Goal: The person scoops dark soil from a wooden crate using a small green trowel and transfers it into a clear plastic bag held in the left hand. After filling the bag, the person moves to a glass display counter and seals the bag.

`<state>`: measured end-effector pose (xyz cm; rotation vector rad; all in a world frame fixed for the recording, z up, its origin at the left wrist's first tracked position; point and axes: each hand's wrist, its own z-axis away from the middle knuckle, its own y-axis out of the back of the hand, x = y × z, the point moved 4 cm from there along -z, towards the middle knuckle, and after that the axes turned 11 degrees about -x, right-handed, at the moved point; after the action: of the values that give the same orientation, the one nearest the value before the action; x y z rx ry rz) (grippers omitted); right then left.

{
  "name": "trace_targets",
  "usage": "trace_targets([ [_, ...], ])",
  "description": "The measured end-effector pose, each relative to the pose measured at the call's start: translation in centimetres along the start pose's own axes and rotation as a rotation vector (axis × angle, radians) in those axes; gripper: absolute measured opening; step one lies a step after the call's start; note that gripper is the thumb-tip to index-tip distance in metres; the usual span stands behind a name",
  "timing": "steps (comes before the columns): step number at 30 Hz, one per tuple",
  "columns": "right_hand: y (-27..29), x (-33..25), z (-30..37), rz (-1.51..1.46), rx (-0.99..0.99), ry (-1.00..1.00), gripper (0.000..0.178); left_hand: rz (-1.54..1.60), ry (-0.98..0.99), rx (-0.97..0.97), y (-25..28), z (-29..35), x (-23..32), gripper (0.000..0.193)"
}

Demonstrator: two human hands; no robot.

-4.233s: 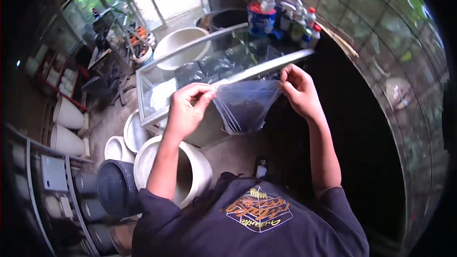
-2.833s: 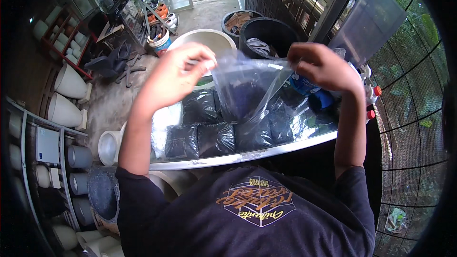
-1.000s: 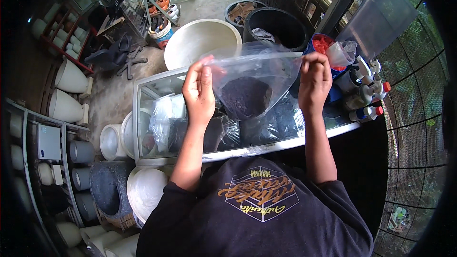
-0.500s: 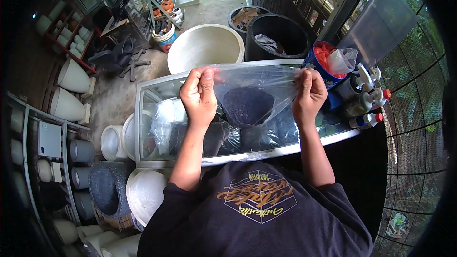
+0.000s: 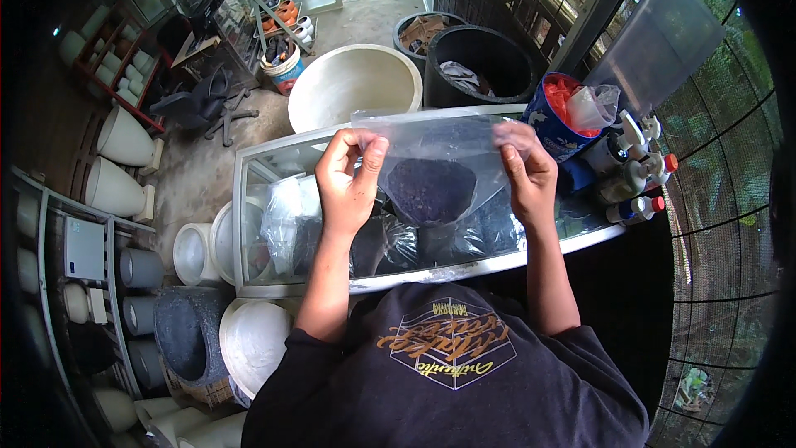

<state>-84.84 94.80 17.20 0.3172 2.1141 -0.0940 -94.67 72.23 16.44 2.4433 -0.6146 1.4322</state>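
Head view: soil bag [image 5: 431,174] between both hands.

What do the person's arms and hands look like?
Both arms are bare from the elbow down, with no gloves, watch or rings visible on the left hand or right hand. Short black sleeves belong to a black T-shirt with an orange and white print.

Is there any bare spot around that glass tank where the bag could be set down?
Little. The glass tank is packed with filled bags, and its right end is crowded by bottles and a blue tub. Bare concrete floor lies left of the tank, before the large pale bowl.
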Motion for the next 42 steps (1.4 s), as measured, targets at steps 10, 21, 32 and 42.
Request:
trace_targets([
  [10, 2.5, -0.7, -1.4, -0.234, -0.026, -0.07, 0.086, -0.039, 0.018, 0.042, 1.0, -0.1, 0.6, 0.014],
  [21, 3.0, -0.2, -1.2, -0.325, 0.028, 0.134, 0.045, -0.178, 0.01, -0.141, 1.0, -0.1, 0.5, 0.021],
  [32, 0.5, 0.3, 0.0, 0.121, -0.077, -0.104, 0.013, 0.019, 0.052, -0.179, -0.1, 0.6, -0.3, 0.027],
  [42, 1.7, 1.8, 0.1, 0.011, 0.007, -0.146, 0.028, -0.046, 0.064, -0.091, 0.8, 0.5, -0.8, 0.018],
])
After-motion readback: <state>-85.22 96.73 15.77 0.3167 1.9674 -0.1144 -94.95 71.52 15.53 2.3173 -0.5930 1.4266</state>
